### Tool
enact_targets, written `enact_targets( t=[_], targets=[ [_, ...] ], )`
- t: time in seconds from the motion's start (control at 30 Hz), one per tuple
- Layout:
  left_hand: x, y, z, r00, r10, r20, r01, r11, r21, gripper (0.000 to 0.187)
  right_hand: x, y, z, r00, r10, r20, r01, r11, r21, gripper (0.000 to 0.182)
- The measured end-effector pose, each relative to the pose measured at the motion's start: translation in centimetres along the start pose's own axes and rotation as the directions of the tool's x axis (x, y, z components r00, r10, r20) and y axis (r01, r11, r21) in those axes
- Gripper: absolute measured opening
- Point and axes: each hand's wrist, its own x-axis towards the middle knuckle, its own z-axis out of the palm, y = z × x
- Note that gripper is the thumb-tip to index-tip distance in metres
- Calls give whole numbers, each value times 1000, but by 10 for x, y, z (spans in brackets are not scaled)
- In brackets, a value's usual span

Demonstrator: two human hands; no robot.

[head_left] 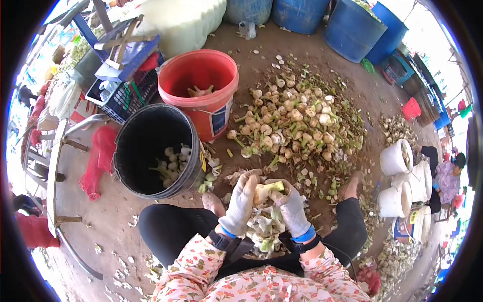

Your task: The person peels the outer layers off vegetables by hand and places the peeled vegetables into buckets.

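Note:
Both hands wear pale gloves and meet over my lap. Between them is a garlic bulb (262,194) with a short green stem pointing right. My left hand (241,204) has its fingers closed around the bulb end. At the stem side, my right hand (291,206) grips with bent fingers; exactly how its fingertips sit is partly hidden. Below the hands lies a heap of peeled garlic skins (264,226). Just beyond is a large pile of garlic bulbs (297,118) with stems and roots on the ground.
To the left stand a black bucket (151,128) holding whitish bulbs and a red bucket (198,103) with a few more. Blue barrels (302,15) line the back. White buckets (395,157) and a seated person (448,178) are at the right. A red net bag (96,163) lies left.

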Motion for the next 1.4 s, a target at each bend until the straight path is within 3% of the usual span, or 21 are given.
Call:
enact_targets(
  t=[0.1,0.13,0.23,0.27,0.47,0.57,0.6,0.63,0.7,0.73,0.87,0.97,1.0,1.03,1.1,1.13,1.17,1.23,1.3,1.33,1.4],
  targets=[
    [-25,13,3,975,100,197,-130,980,147,44,-2,-22,5,998,13,-54,-11,999,51,25],
    [-22,12,-7,940,236,246,-318,867,383,56,-2,-23,10,998,-30,-47,36,991,131,28],
    [-31,30,-3,799,454,395,-592,476,650,57,-6,-24,18,960,-270,72,278,947,-163,31],
    [-34,29,-2,802,464,376,-588,505,632,54,-5,-17,15,977,-205,53,211,937,-279,32],
    [-51,36,-8,822,431,374,-566,536,627,54,-20,-22,16,982,-151,118,172,964,-203,23],
    [-56,31,-16,935,231,270,-340,800,495,65,-33,-36,19,990,-35,134,46,996,-82,21],
    [-63,32,-13,955,158,250,-230,929,289,57,-32,-30,13,981,-11,194,11,1000,0,20],
    [-64,32,-16,961,69,269,-111,984,141,54,-32,-27,9,977,-63,205,86,990,-107,20],
    [-61,36,-26,937,-95,337,153,977,-148,50,-34,-28,8,956,-156,248,232,920,-316,20],
    [-60,33,-21,947,-208,244,273,923,-271,59,-37,-30,15,908,-348,234,415,821,-392,20],
    [-64,30,-12,967,-222,125,245,944,-220,69,-42,-31,32,974,-208,85,223,937,-268,18],
    [-62,27,-29,935,-117,336,157,983,-96,71,-44,-32,31,939,-335,71,324,801,-504,20],
    [-75,49,-24,883,-158,443,222,970,-98,61,-39,-29,33,844,-521,124,489,654,-578,24],
    [-77,47,-23,913,-40,406,43,999,3,59,-41,-30,34,833,-542,112,497,642,-584,25],
    [-81,39,-19,906,211,366,-301,930,210,60,-49,-36,41,811,-579,90,508,619,-598,27],
    [-79,41,-20,963,138,233,-184,965,188,67,-52,-37,42,803,-576,150,545,610,-575,29],
    [-77,48,-25,973,32,230,-57,993,106,64,-57,-44,42,879,-451,156,466,742,-482,29],
    [-83,58,-32,929,25,370,-24,1000,-6,62,-70,-64,44,962,-178,205,231,932,-278,27],
    [-94,60,-29,922,21,388,-64,993,98,62,-75,-72,42,962,-170,212,237,906,-351,21],
    [-95,57,-27,915,114,387,-170,979,113,56,-77,-73,40,959,-165,230,242,899,-364,21],
    [-98,65,-27,927,40,374,-106,981,160,54,-83,-77,41,964,-133,230,212,907,-365,20]
  ],
)
